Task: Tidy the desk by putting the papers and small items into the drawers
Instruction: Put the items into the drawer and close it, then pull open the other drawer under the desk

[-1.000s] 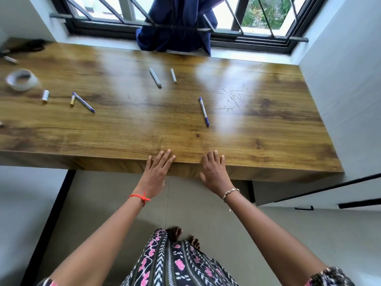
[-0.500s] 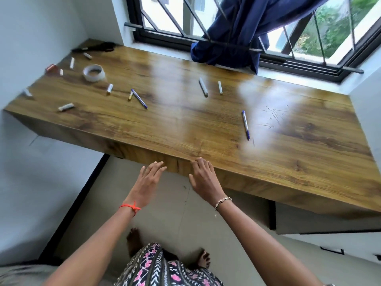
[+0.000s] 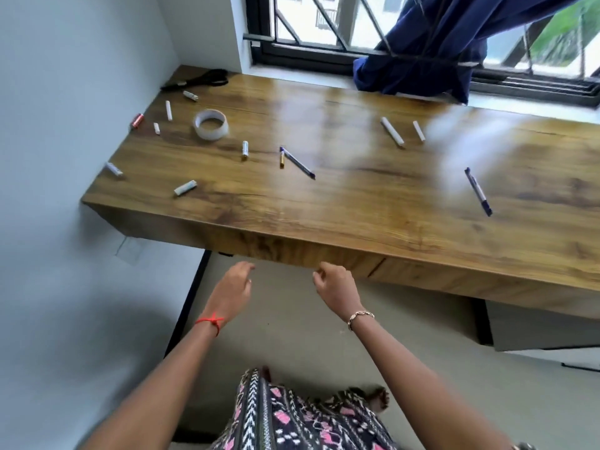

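A: Closest to us, both hands are out below the front edge of the desk (image 3: 357, 222). What's the left hand (image 3: 232, 287) doing?
B: It hangs just under the desk, fingers loosely bent forward, nothing in it. There's a red thread (image 3: 211, 320) round that wrist.
A: And the right hand (image 3: 336, 284)?
B: It's up at the bottom lip of the desk's drawer front (image 3: 292, 251), fingers curled into the palm. I can see no item in it. Whether it touches the wood, I can't tell.
A: Up onto the desk top, then.
B: At the desk's front left lies a short white tube (image 3: 185, 188). Mid-desk a blue pen (image 3: 297, 163) lies slanted, with a small gold piece (image 3: 282, 159) just beside its far end. A second blue pen (image 3: 478, 191) lies well over on the desk's right.
A: Further back?
B: A tape roll (image 3: 211, 125) lies flat on the desk's left side, with a red spool (image 3: 137, 120) near the wall edge. Right of centre are a long white marker (image 3: 392, 131) and a short white marker (image 3: 418, 130). In the desk's far left corner there's a black cord (image 3: 201, 81), and a blue curtain (image 3: 438, 43) drapes over the sill behind the desk.
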`<state>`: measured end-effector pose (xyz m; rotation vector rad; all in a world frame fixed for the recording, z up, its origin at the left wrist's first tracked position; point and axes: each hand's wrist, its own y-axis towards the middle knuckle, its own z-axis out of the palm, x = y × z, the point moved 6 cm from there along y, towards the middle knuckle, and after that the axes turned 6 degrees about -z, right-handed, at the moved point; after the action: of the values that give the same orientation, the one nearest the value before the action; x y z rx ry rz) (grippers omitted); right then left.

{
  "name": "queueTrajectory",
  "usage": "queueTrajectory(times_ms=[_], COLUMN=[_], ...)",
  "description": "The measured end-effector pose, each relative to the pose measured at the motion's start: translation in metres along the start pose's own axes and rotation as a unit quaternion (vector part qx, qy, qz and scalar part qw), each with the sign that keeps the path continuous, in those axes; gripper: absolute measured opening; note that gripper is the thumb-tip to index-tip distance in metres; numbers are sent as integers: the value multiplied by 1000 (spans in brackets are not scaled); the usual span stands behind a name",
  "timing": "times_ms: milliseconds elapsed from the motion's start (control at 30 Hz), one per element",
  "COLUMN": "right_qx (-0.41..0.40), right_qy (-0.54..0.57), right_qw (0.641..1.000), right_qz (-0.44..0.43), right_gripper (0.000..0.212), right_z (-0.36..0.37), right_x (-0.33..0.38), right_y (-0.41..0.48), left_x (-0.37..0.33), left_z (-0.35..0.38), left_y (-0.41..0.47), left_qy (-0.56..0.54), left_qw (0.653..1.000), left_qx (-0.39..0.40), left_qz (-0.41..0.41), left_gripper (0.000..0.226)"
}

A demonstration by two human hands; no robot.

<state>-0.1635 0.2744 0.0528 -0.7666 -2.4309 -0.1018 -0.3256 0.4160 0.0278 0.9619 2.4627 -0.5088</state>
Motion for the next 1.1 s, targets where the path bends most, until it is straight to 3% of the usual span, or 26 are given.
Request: queueTrajectory(times_ms=[200, 333, 467, 600, 700, 833, 967, 1100], right_qx=[32, 49, 78, 93, 74, 21, -19, -83], right_qy=[150, 279, 415, 478, 528, 625, 676, 725], right_qw=[973, 927, 840, 768, 716, 606, 527, 456], right_qz=[171, 247, 341, 415, 451, 491, 515, 510], right_gripper=[25, 24, 15, 18, 17, 20, 26, 29], right_z=[49, 74, 102, 120, 134, 155, 175, 189], right_x=[4, 4, 3, -1, -7, -11, -17, -21], right_y=[11, 18, 29, 44, 55, 65, 77, 84], left_x=[44, 69, 87, 109, 123, 138, 146, 146], left_z=[-20, -17, -8, -4, 0, 13, 28, 33], left_y=[2, 13, 17, 30, 45, 65, 86, 103], left_qy=[-45, -180, -404, -564, -603, -656, -727, -765], left_qw=[995, 962, 834, 693, 641, 567, 495, 449], left_qx=[67, 101, 148, 152, 134, 98, 37, -8], left_qz=[-58, -180, -345, -422, -455, -488, -475, -462], left_gripper=[31, 28, 28, 19, 19, 25, 55, 54])
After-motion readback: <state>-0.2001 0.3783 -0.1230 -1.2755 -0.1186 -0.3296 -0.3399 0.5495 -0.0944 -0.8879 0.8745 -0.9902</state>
